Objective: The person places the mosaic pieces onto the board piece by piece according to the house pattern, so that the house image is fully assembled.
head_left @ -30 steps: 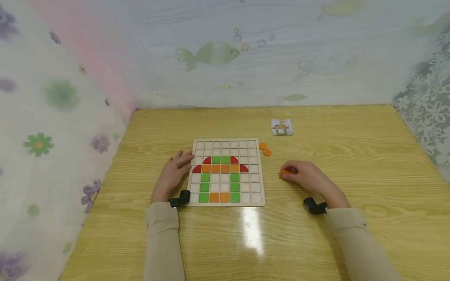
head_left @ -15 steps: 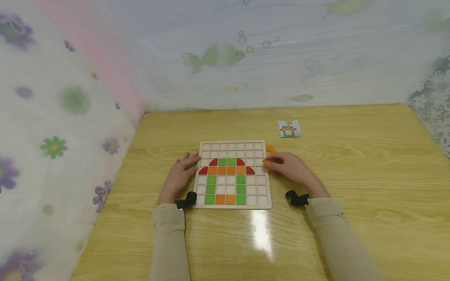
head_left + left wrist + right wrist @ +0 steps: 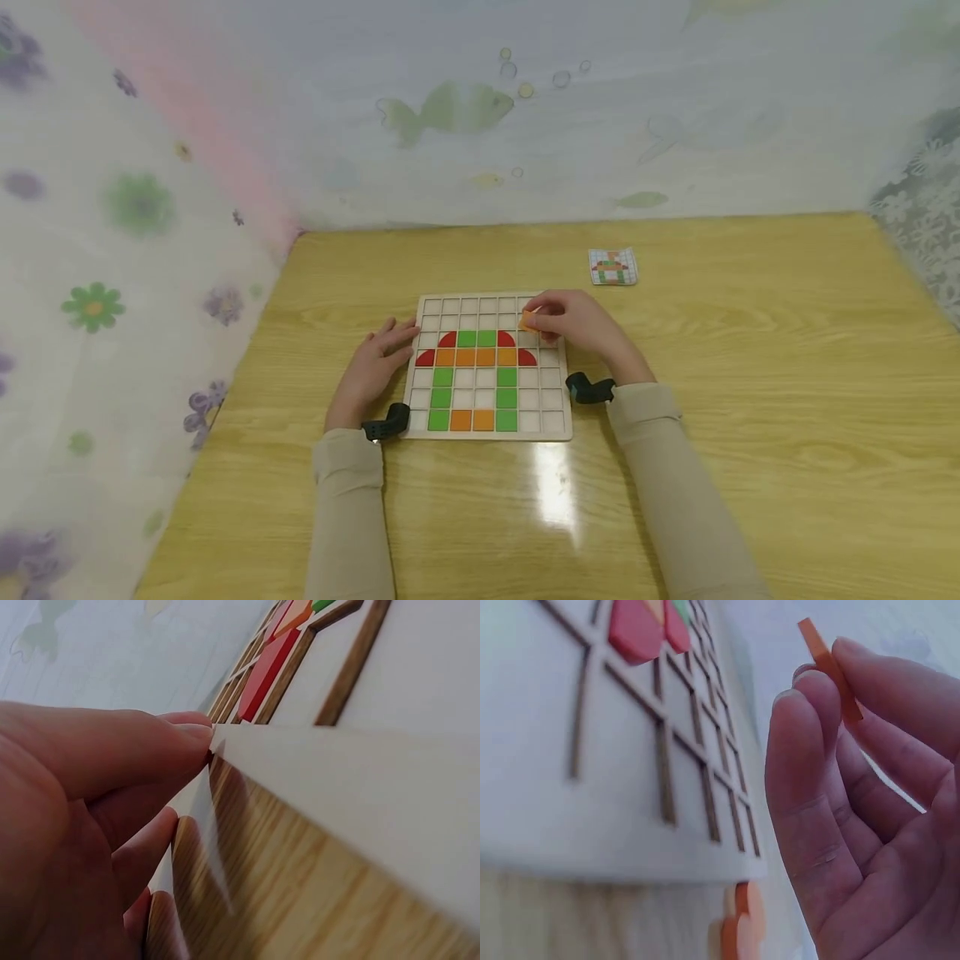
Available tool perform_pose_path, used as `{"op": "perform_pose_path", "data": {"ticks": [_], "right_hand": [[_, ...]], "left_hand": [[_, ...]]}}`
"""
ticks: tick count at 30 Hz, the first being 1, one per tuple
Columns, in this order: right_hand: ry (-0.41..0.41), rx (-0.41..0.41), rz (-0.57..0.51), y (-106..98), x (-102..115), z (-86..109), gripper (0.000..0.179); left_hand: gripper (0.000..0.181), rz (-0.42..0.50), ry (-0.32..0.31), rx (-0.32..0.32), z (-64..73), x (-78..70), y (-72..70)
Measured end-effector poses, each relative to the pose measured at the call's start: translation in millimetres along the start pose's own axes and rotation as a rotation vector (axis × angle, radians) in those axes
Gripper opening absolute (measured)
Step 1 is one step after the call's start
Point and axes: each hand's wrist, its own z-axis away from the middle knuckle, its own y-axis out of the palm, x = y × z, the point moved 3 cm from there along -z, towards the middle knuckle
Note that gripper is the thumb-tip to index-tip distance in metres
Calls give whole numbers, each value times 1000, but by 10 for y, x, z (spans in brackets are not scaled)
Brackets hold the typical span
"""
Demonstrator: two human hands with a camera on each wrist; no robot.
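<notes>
A pale wooden grid board (image 3: 551, 398) lies on the table, with red, green and orange tiles set in several of its cells. My left hand (image 3: 372, 367) rests at its left edge, the fingers fairly straight. In the left wrist view the fingertips of that hand (image 3: 112, 780) touch the board's side. Over the board's upper right part, my right hand (image 3: 581, 325) pinches an orange tile (image 3: 528, 322) between thumb and fingers. The right wrist view shows the same thin orange tile (image 3: 829, 667) held above the grid, tilted and apart from it.
A small printed card (image 3: 613, 267) with a coloured grid picture lies on the table (image 3: 712, 292) beyond the board. Loose orange pieces (image 3: 748, 904) lie beside the board's edge in the right wrist view; my right hand hides them in the head view.
My right hand has moved left and away from me, from the table at the right to above the board, carrying the orange tile. My left hand has stayed at the board's edge.
</notes>
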Motion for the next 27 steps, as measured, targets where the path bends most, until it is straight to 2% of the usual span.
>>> {"op": "perform_pose_path", "data": {"ticks": [8,15,19,24,27], "right_hand": [[21,29,3,27,123,-152,26],[-13,35,123,143,216,-331,24],[-1,32,100,220,238,-399,22],[-24,25,180,286,259,-473,21],[-8,5,214,301,259,-495,20]], "left_hand": [[36,24,-16,5,9,-13,19],[35,21,15,-1,-15,-14,-38],[34,14,4,8,-9,2,-37],[35,1,-2,4,-6,20,-23],[35,5,10,1,-23,25,-22]]}}
